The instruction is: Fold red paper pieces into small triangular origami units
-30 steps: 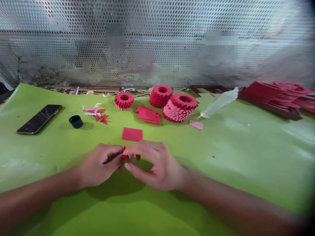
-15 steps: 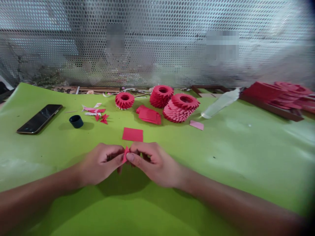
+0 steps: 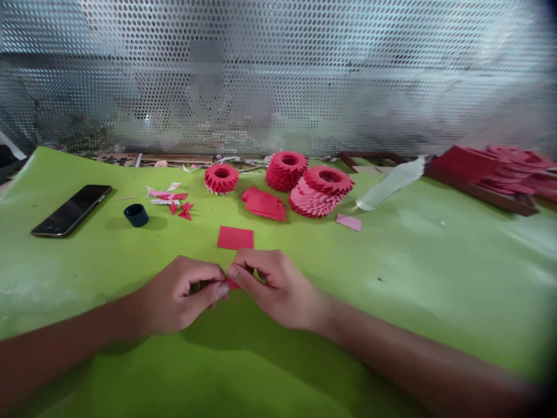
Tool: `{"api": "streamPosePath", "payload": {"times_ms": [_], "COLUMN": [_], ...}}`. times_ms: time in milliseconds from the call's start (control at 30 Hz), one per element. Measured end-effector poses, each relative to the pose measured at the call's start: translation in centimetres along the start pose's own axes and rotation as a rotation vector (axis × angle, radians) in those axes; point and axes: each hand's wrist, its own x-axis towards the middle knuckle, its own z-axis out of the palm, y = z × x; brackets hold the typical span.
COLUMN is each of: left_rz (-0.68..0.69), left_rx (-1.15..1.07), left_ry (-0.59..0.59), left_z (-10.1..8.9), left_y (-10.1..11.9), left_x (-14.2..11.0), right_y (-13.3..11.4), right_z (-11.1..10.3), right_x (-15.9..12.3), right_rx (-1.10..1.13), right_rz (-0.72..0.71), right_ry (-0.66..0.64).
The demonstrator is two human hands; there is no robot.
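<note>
Red folded paper piece [image 3: 233,283] is sitting btwn my hands, mostly hidden by them, just above the green tabletop [image 3: 391,261] and near a loose red paper square [image 3: 235,238]. L hand [image 3: 180,293] is pinching the piece from the left, w/ L fingers [image 3: 213,289] clenched on it. R hand [image 3: 278,290] is holding it from the right, w/ R fingers [image 3: 243,264] curled over it. Neither hand is releasing it, and the fingertips are almost meeting at the piece. Farther up the tabletop, a stack of red paper squares [image 3: 264,204] is lying among three red origami rings [image 3: 285,171], and the rightmost ring is showing pink layers low down. Left of those, red and pink folded scraps [image 3: 174,200] are lying beside a black cap [image 3: 136,215], w/ a smartphone [image 3: 72,211] lying farther left. To the right, a small pink paper square [image 3: 348,222] is lying near a clear plastic bottle [image 3: 391,183] on its side, and a wooden tray [image 3: 478,197] is carrying red paper at the far right. A perforated metal sheet [image 3: 304,75] is standing behind it all.
</note>
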Motion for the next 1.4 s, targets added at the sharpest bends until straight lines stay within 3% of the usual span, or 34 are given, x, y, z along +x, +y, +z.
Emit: {"api": "streamPosePath", "payload": {"times_ms": [133, 367, 533, 733, 800, 900, 967, 1033, 1200, 1400], "left_rz": [0.009, 0.022, -0.075, -0.104, -0.197, -0.379, -0.416, -0.451, -0.373, -0.238], "left_rx": [0.02, 0.03, 0.002, 0.051, -0.007, -0.227, -0.364, -0.439, -0.342, 0.035], "left_ry": [-0.02, 0.133, 0.081, 0.069, 0.152, 0.394, 0.562, 0.602, 0.494, 0.256], "left_z": [0.3, 0.2, -0.1, -0.2, -0.5, -1.5, -2.3, -2.9, -2.7, -1.2], "left_y": [-0.3, -0.1, -0.3, -0.1, -0.3, -1.1, -1.7, -2.1, -2.2, -1.1], "left_x": [-0.2, -0.2, 0.0, 0.0, 0.2, 0.7, 1.1, 1.4, 1.1, 0.3], "right_y": [0.1, 0.3, -0.2, -0.3, -0.1, 0.5, 1.0, 1.6, 2.9, 3.4], "right_z": [0.0, -0.1, -0.2, -0.7, -1.0, -1.4, -1.7, -2.0, -2.9, -3.0], "right_x": [-0.1, -0.1, 0.1, 0.0, 0.0, 0.2, 0.5, 0.9, 1.7, 1.9], "right_rx": [-0.04, -0.038, 0.017, -0.066, -0.128, -0.257, -0.373, -0.489, -0.685, -0.621], "right_rz": [-0.079, -0.08, -0.016, 0.045, 0.051, 0.071, 0.088, 0.114, 0.092, 0.028], "right_ry": [0.015, -0.055, -0.025, -0.105, -0.105, -0.024, 0.03, 0.06, 0.11, -0.057]}}
